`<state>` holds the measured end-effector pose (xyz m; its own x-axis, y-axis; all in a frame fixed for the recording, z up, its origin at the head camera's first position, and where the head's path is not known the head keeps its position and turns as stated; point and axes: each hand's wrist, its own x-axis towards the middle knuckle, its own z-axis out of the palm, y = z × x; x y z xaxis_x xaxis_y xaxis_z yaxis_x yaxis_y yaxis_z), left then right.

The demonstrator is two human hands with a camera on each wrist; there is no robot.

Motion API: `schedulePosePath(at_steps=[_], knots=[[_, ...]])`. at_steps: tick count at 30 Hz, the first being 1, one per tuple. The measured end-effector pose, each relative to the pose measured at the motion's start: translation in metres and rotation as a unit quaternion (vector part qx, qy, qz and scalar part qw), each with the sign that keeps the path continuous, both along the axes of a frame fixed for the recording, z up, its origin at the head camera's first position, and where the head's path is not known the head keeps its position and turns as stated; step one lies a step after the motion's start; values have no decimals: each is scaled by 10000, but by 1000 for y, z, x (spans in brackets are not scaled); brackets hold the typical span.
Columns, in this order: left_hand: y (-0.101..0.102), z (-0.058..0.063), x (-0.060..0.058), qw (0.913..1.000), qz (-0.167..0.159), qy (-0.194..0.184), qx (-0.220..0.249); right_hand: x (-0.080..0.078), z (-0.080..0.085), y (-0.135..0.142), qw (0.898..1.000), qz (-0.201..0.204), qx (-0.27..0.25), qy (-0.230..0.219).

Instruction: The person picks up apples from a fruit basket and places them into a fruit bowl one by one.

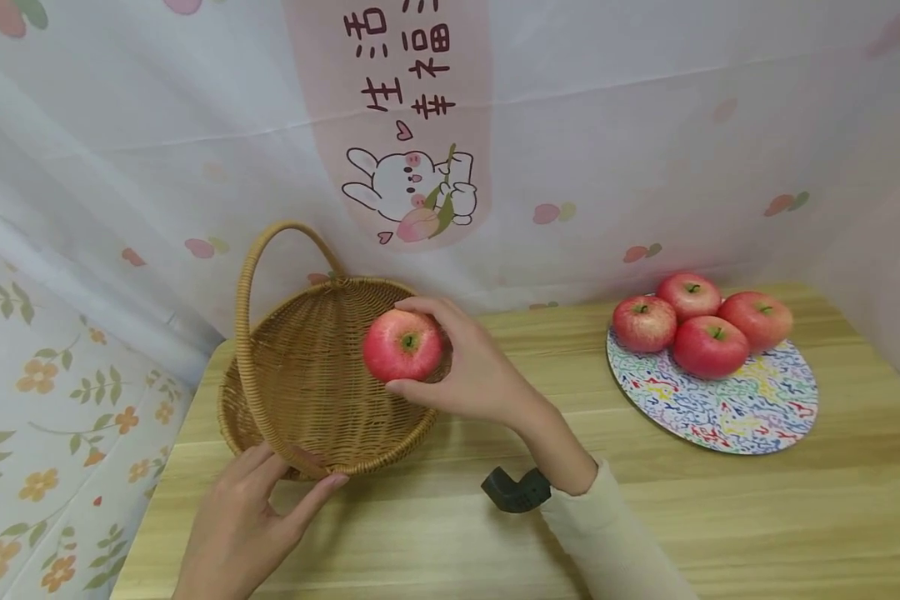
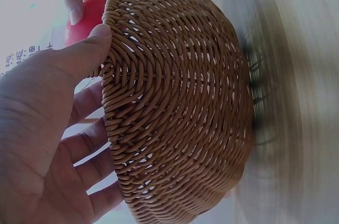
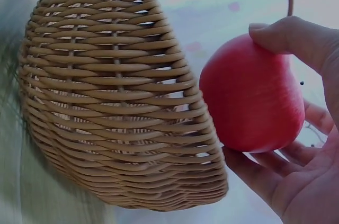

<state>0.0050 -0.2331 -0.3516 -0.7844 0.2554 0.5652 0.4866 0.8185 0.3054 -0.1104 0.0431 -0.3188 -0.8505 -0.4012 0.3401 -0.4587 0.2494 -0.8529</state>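
Observation:
A red apple is gripped between the thumb and fingers of my right hand, over the right rim of a wicker basket. In the right wrist view the apple shows just beyond the woven rim, thumb on one side and fingers on the other. My left hand holds the basket's near rim at the foot of its arched handle. The left wrist view shows that thumb outside the rim of the basket and the fingers reaching inside. The basket's visible inner wall is bare weave.
Several apples sit together at the back of a round, colourfully patterned plate on the right of the wooden table. A printed cloth hangs behind the table, and a floral cloth lies along the left. A black wrist strap piece sits by my right sleeve.

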Motion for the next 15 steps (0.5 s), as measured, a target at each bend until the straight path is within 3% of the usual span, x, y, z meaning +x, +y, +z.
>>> schedulePosePath(at_steps=[15], knots=[[2, 3, 1, 9999, 47, -108, 2, 1, 3, 21, 9981, -482, -364, 82]])
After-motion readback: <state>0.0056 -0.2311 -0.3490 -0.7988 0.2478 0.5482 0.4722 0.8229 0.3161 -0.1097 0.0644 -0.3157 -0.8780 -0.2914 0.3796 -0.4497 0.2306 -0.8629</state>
